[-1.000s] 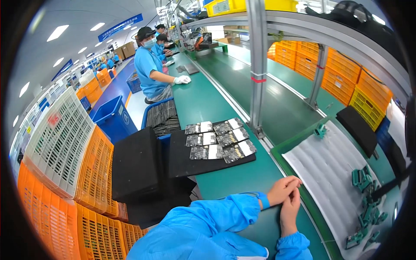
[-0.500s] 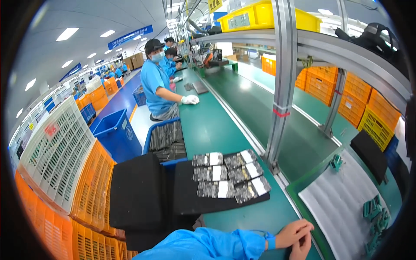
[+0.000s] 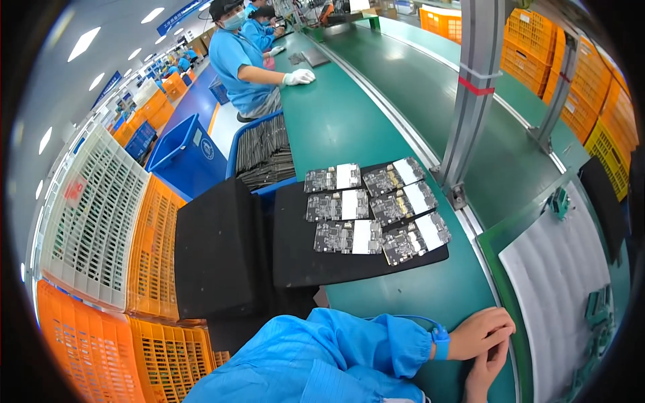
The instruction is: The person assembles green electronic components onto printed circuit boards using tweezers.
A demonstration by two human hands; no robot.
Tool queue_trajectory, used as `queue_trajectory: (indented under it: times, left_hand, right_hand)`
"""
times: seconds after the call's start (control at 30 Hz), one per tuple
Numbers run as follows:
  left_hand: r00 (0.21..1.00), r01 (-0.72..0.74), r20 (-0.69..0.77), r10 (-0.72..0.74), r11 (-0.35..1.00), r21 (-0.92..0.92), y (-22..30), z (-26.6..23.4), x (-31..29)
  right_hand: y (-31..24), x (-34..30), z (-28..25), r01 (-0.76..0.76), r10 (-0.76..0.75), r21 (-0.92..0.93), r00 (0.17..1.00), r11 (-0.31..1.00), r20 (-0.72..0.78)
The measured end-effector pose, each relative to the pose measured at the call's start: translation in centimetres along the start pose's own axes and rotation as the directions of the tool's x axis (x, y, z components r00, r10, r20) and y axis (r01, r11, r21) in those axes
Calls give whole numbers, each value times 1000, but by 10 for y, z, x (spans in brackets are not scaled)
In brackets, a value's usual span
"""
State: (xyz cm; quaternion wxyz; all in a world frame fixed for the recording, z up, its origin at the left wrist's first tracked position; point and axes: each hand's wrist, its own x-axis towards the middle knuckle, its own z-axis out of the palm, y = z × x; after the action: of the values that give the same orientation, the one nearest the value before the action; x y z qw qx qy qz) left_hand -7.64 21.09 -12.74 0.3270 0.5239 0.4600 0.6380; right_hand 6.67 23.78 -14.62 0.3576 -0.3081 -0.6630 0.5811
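Note:
My left hand lies on the green bench at the lower right, with a blue strap on its wrist. It rests against my right hand, which comes up from the lower edge with fingers stretched out. Neither hand holds anything. Up and to the left of them lies a black foam tray carrying several circuit boards in two columns, each with a white patch. A stack of black foam pads sits left of that tray.
A metal post stands behind the boards beside a green conveyor. A white ribbed sheet with small green parts lies at right. Orange crates, a white crate and a blue bin are left. A co-worker sits further up.
The view has swung down and left, so the tray of boards sits more central and larger. My hands stay together on the bench, now lower right in the picture.

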Motion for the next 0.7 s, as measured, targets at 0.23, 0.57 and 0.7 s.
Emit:
queue_trajectory:
  times: [0.23,0.57,0.7]
  left_hand:
    - [1000,26,15,-26,1000,6,3,7,-8]
    - [1000,18,22,-19,999,43,1,3,-5]
    - [999,32,43,-34,999,37,4,2,-3]
  right_hand:
    - [-27,-11,1,-5,12,-93,997,996,75]
    - [-7,0,1,34,-37,40,996,999,76]
    - [-10,-1,4,18,-22,83,999,996,47]
